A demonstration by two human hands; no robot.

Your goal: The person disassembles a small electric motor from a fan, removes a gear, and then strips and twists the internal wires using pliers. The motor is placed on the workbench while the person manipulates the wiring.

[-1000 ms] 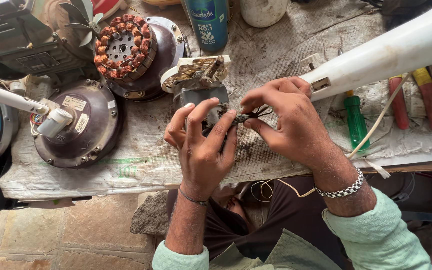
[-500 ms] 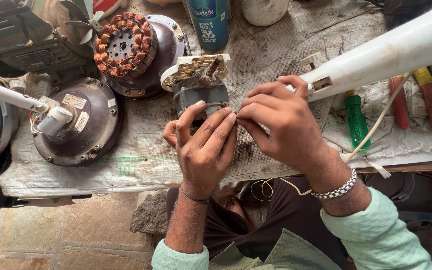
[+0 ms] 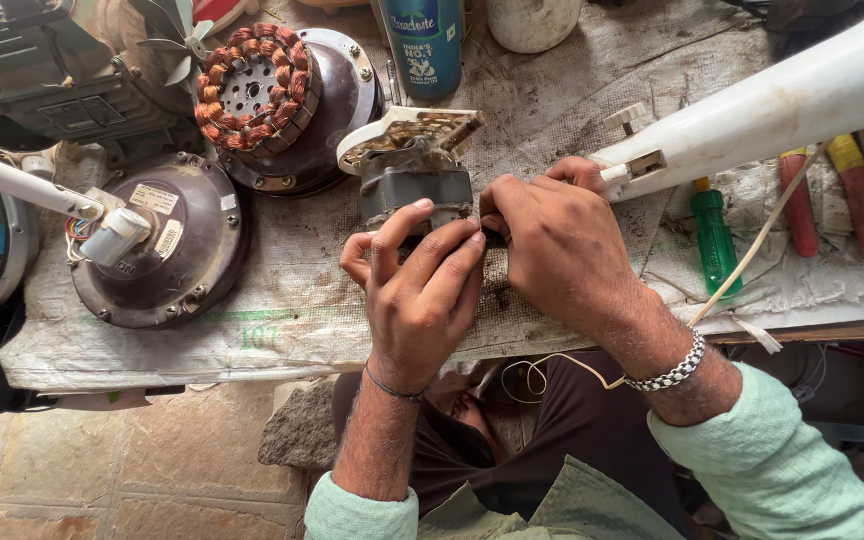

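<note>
Left hand: fingers curled and pressed against the lower front of the small fan motor; thumb out to the side; a thin band on the wrist.
Right hand: closed narrow, fingertips pinched together at the motor's lower right edge, touching the left fingertips; what they pinch is hidden, possibly a wire; a metal link bracelet on the wrist.
Small fan motor: grey body with a cream bracket on top, standing on the cloth-covered workbench, near its front edge, between both hands.
Copper-wound stator: round, seated in a dark housing, left of the motor at the back.
Dark round motor cover: front left, bearing pale labels; a white rod with coloured wires lies across it.
White fan arm: slants from the upper right toward the right hand.
Green-handled screwdriver: lying right of the right hand, under the arm.
Blue bottle: behind the motor.
Cream cord: trails from the arm over the bench edge.
</note>
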